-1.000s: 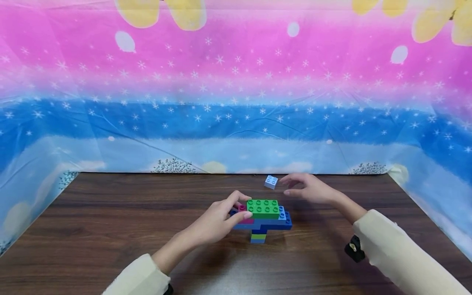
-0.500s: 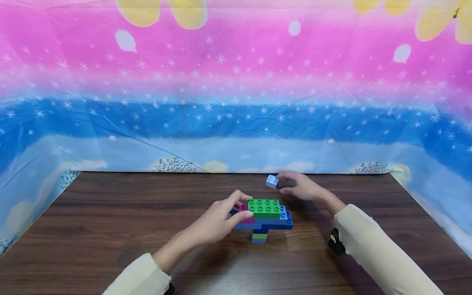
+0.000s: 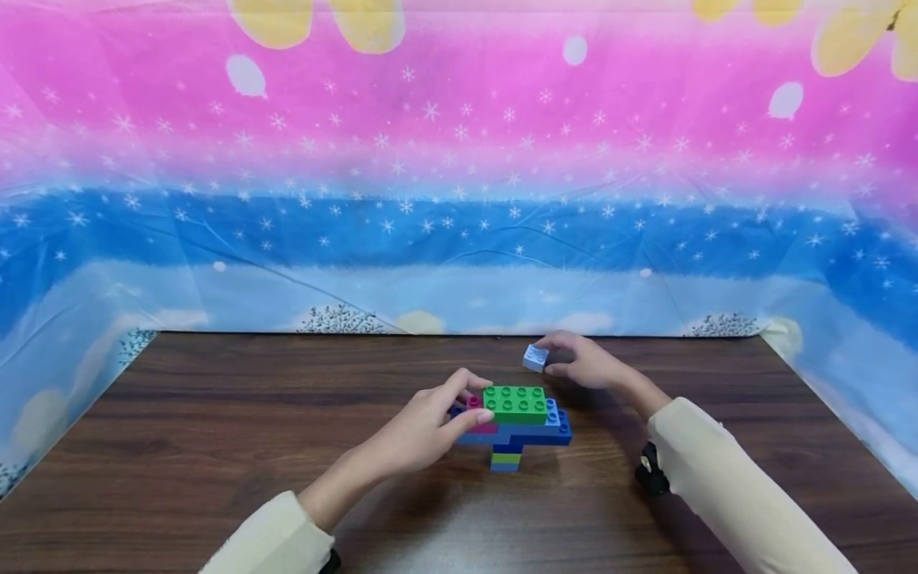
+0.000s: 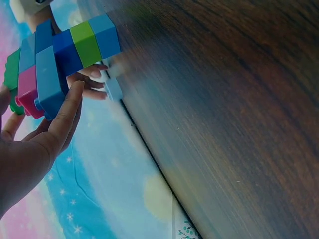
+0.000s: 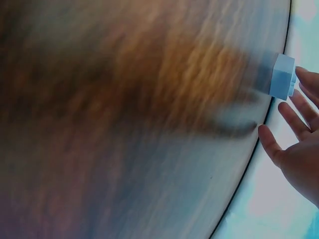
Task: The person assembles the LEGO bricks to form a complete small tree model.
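In the head view a toy-brick structure (image 3: 539,435) stands on a narrow stem of blue and lime bricks, its top carrying a green brick (image 3: 515,405). My left hand (image 3: 423,426) holds its left end, thumb at the front and index finger behind. The left wrist view shows the structure's side (image 4: 50,82) with fingers around the pink and blue bricks. Farther back lies a pale blue brick (image 3: 534,358), studs up. My right hand (image 3: 591,363) touches its upper edge with the index finger. In the right wrist view the thumb stands apart from the brick (image 5: 281,77), the other fingers extended.
A dark wooden table (image 3: 215,430) carries everything. Along its back edge and sides hangs a pink and blue snowflake-patterned cloth (image 3: 459,231). The structure stands between my arms, in front of the loose brick.
My right hand has moved left to the pale blue brick and touches it. That brick has shifted slightly towards the right and nearer. My left hand keeps its hold.
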The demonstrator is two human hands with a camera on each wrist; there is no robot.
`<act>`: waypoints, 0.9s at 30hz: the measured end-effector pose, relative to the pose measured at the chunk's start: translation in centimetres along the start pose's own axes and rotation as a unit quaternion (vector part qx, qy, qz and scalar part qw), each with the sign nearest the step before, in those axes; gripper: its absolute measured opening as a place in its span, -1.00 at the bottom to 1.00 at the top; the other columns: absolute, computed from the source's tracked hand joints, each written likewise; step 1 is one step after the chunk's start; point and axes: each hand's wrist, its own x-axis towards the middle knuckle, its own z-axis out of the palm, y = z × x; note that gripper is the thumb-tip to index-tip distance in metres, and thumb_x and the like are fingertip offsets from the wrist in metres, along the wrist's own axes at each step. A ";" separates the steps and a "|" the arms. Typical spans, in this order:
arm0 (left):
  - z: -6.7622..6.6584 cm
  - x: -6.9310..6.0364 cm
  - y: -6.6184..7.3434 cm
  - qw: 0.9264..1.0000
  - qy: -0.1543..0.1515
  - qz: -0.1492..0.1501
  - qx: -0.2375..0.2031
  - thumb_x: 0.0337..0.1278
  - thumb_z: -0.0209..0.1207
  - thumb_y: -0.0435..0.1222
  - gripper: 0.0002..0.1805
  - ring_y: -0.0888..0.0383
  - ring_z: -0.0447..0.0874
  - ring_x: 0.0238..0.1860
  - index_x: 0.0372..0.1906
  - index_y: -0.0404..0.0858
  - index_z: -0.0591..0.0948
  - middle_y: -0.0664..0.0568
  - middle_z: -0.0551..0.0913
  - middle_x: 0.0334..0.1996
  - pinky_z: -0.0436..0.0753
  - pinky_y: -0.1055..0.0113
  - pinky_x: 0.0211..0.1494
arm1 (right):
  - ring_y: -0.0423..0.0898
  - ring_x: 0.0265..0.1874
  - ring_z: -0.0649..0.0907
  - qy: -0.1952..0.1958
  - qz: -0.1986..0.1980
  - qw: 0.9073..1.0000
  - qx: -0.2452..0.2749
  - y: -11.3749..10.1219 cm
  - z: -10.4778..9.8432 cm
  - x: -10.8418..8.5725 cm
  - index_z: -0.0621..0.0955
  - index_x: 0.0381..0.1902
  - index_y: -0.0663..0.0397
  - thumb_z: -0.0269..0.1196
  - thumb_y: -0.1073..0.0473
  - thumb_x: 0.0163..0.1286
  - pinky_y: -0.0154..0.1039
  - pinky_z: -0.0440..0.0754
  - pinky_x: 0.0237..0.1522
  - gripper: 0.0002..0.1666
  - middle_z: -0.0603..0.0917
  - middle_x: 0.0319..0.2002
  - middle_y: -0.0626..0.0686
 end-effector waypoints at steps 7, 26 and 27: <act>0.0 0.0 0.0 1.000 0.001 0.005 0.000 0.33 -0.05 -0.11 -0.65 0.11 0.52 -0.12 0.11 -0.17 0.36 -0.01 0.54 -0.16 0.50 0.24 -0.16 | 0.03 -0.08 0.50 -0.002 -0.013 1.000 0.006 0.2 -0.1 -0.7 0.49 0.09 0.18 0.20 0.33 0.24 -0.03 0.46 -0.09 -0.57 0.50 -0.02 0.11; 0.1 -0.1 0.1 1.000 0.000 -0.006 0.000 0.32 -0.03 -0.11 -0.66 0.14 0.52 -0.11 0.11 -0.12 0.34 0.06 0.55 -0.17 0.51 0.26 -0.14 | -0.05 -0.36 0.41 -0.071 -0.018 0.996 0.055 0.9 -0.6 -3.0 0.51 0.07 0.19 0.26 0.17 0.23 -0.18 0.38 -0.33 -0.55 0.47 -0.29 0.05; 0.1 -0.1 0.1 1.000 0.001 -0.006 0.001 0.32 -0.03 -0.11 -0.66 0.14 0.52 -0.11 0.11 -0.12 0.35 0.06 0.55 -0.17 0.51 0.26 -0.14 | -0.05 -0.38 0.42 -0.074 -0.015 0.995 0.061 0.9 -0.7 -3.1 0.50 0.08 0.19 0.28 0.16 0.21 -0.19 0.40 -0.35 -0.52 0.47 -0.30 0.04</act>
